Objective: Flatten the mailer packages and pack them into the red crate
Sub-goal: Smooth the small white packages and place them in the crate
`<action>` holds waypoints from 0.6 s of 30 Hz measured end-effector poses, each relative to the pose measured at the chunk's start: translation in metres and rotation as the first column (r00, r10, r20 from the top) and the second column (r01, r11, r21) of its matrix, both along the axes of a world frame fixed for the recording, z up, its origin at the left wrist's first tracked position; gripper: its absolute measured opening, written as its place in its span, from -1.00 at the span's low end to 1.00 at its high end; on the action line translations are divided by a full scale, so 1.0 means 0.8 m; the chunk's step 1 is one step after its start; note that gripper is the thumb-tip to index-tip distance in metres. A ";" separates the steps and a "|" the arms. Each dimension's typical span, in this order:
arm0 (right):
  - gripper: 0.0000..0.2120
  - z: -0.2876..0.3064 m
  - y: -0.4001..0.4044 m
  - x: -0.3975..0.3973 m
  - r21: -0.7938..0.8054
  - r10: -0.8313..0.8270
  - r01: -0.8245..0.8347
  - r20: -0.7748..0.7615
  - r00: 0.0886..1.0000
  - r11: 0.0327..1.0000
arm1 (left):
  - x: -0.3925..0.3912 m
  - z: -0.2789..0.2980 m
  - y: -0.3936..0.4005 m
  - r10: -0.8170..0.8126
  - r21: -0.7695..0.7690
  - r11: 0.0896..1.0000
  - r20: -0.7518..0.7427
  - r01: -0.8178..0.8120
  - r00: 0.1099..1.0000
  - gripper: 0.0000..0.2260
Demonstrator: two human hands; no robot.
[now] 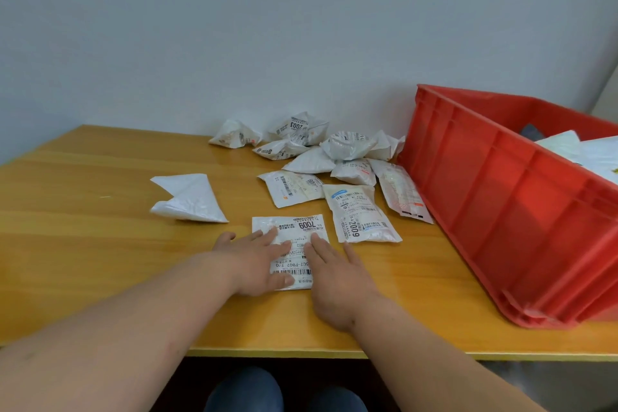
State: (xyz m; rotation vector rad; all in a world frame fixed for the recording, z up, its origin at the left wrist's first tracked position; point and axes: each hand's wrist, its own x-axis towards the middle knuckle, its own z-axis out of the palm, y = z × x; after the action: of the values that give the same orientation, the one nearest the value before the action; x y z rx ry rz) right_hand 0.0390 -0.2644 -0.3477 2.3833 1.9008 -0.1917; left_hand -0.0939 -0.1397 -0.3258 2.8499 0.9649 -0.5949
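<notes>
A white mailer with a "7009" label (294, 227) lies flat near the table's front edge. My left hand (257, 261) presses on its left part with straight fingers. My right hand (337, 274) lies flat on its right part, fingers spread. Just right of it lies another flat mailer marked "2009" (359, 214). Behind them sits a heap of crumpled white mailers (314, 144). A folded plain white mailer (187, 197) lies apart on the left. The red crate (508, 204) stands at the right, with white mailers (588, 154) inside.
The wooden table (100, 244) runs up to a pale wall at the back. Its front edge lies just below my forearms. My knees in blue trousers (247, 388) show under the table.
</notes>
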 end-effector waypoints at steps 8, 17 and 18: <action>-0.73 0.014 -0.009 0.005 0.178 0.051 -0.070 0.111 0.993 0.982 | -0.004 -0.005 0.003 -0.003 -0.032 0.999 0.010 0.003 1.000 -0.37; -0.55 0.007 -0.020 -0.009 0.225 -0.029 -0.015 0.189 0.982 0.974 | -0.004 -0.007 -0.001 0.026 -0.063 0.998 0.013 -0.026 1.000 -0.37; -0.51 0.006 -0.023 -0.010 0.212 -0.027 -0.013 0.185 0.982 0.977 | -0.003 -0.009 -0.002 0.032 -0.064 0.997 0.018 -0.030 0.999 -0.37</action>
State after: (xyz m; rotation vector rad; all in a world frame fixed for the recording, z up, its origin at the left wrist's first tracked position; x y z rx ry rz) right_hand 0.0312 -0.2828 -0.3429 2.4361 1.9114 0.2410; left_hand -0.0966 -0.1412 -0.3328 2.7743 0.9672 -0.5834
